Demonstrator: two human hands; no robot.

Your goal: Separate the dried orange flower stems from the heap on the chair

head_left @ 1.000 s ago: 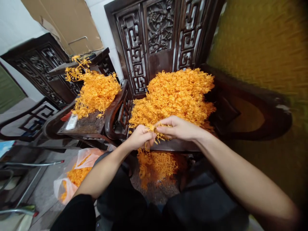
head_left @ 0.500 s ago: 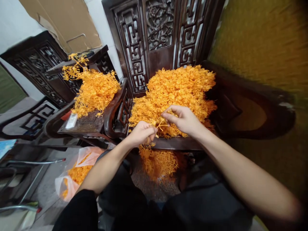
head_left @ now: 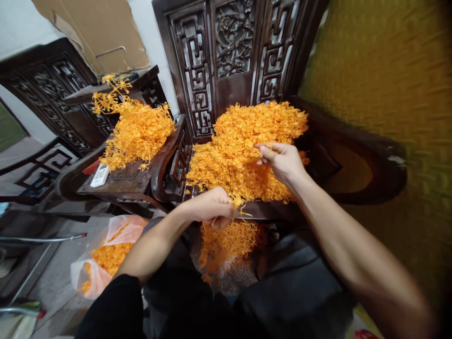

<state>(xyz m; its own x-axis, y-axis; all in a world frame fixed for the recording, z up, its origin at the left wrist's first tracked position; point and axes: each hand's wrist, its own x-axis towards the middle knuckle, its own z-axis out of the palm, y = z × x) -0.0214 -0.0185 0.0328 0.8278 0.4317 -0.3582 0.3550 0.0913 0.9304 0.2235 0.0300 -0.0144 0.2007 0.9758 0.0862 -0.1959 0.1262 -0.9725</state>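
Observation:
My left hand (head_left: 217, 207) is closed around an orange branching plastic piece (head_left: 242, 207), whose thin prongs stick out past the thumb. It is low, in front of the chair seat's front edge. My right hand (head_left: 282, 160) is over a large heap of orange branching pieces (head_left: 226, 155) on the dark wooden chair. Its thumb and forefinger come together in a pinch, the other fingers curled below. Whatever lies between the fingertips is too small to make out. Beneath my left hand, between my knees, hangs or lies another orange cluster (head_left: 233, 240); its support is hidden.
A second orange heap (head_left: 141, 132) lies on a wooden side seat at left, beside a white device (head_left: 100, 175). On the floor is a plastic bag (head_left: 100, 273) with orange pieces. Metal tube legs (head_left: 42, 238) stand at far left. The carved chair back (head_left: 235, 84) rises behind the heap.
My right hand has moved away from the piece in my left hand, right and slightly up over the heap. My left hand has dropped a little, keeping its hold. The view has shifted slightly.

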